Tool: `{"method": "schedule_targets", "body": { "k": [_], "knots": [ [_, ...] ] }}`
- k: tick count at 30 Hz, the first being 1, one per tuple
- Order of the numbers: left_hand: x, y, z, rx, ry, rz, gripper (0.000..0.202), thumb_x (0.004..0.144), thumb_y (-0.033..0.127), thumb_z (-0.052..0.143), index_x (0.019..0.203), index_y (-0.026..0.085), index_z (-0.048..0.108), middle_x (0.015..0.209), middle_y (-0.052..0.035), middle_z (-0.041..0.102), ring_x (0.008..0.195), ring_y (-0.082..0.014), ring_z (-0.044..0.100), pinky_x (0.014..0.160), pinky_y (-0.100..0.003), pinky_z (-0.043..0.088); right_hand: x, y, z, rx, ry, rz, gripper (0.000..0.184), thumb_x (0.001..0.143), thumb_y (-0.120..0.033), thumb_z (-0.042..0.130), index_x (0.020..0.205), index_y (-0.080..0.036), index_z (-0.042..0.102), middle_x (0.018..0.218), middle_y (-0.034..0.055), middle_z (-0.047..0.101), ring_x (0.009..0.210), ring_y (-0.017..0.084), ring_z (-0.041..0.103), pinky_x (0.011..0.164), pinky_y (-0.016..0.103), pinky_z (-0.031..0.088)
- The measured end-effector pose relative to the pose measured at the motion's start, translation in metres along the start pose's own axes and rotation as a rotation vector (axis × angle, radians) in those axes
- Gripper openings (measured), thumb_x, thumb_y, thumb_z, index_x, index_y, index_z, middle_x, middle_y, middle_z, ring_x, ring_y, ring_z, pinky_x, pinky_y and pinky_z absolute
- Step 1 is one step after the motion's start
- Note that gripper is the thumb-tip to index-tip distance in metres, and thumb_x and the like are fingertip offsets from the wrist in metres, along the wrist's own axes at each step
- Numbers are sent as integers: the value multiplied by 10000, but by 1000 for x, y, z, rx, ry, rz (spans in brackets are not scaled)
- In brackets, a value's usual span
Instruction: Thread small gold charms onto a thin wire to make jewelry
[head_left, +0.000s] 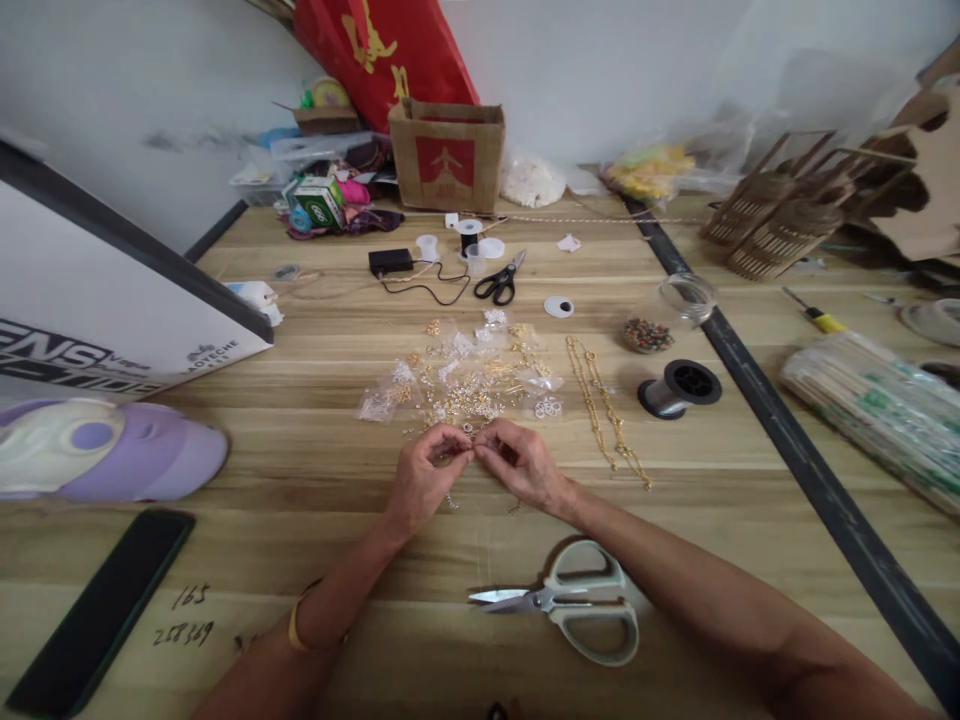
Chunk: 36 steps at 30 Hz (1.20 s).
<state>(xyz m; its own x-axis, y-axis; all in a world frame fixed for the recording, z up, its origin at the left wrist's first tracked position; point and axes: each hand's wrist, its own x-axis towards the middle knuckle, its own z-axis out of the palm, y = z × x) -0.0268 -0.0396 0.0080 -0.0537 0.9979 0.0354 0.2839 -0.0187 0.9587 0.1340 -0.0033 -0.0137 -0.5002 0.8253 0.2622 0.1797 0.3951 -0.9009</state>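
My left hand (427, 472) and my right hand (521, 462) meet at the middle of the wooden table (315, 480), fingertips pinched together on a tiny piece of jewellery (471, 448) that I cannot make out clearly. Just beyond the fingers lies a scatter of small gold and silver findings (469, 375), some in little clear bags. Two gold chains (604, 410) lie stretched out to the right of my right hand. Grey-handled scissors (570, 600) rest on the table near my right forearm.
A wire spool (679, 388), a tipped glass jar with beads (667, 315), black scissors (501, 280) and a black box with cable (391, 262) lie further back. A phone (101, 610), purple cap (112, 450) and white box (90, 300) are left. A dark rail (787, 430) runs on the right.
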Motion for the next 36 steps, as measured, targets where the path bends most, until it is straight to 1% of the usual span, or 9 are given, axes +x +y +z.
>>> {"method": "schedule_targets", "body": {
  "k": [7,11,15,22,27,31,36],
  "knots": [
    [2,-3,0,-47,2,-36,57,696,163,661,748,142,665,732,-29,689,682,-139,637,662,-225,511,0,-1,0,65,25,71,146,851,-286,537,820,-153,590,655,-2,537,574,104,476,509,209,363],
    [3,-3,0,-37,15,-43,54,697,176,671,740,146,684,715,-24,696,665,-140,633,637,-221,503,1,-2,0,79,34,83,154,850,-292,536,814,-154,593,653,-2,543,574,102,477,508,207,369],
    [3,-4,1,-37,12,-54,47,696,181,671,727,147,685,696,-19,692,641,-135,622,617,-217,495,2,-2,0,91,40,96,159,849,-295,537,814,-151,595,654,0,539,574,102,472,511,211,368],
    [2,-1,1,-8,-4,-31,70,718,212,654,696,148,669,669,-9,667,626,-130,597,594,-208,474,2,-3,0,109,55,117,180,844,-323,546,813,-153,596,654,1,547,572,104,475,502,213,373],
    [2,3,2,13,0,-41,68,718,207,646,691,148,666,663,-9,658,627,-130,587,596,-206,464,2,-3,1,112,58,113,161,843,-301,548,816,-150,597,649,-2,538,567,101,468,502,214,368],
    [1,5,2,33,2,-23,78,731,219,633,700,158,669,676,-8,659,642,-136,587,610,-213,464,2,-3,1,110,56,111,157,845,-297,544,814,-152,593,652,0,540,575,102,469,511,216,374],
    [2,6,1,20,-20,-32,95,740,235,619,704,157,661,677,-8,649,651,-138,580,621,-215,461,2,-5,0,101,54,108,156,843,-298,541,806,-155,589,641,-4,539,566,102,470,502,213,371]
  ]
}}
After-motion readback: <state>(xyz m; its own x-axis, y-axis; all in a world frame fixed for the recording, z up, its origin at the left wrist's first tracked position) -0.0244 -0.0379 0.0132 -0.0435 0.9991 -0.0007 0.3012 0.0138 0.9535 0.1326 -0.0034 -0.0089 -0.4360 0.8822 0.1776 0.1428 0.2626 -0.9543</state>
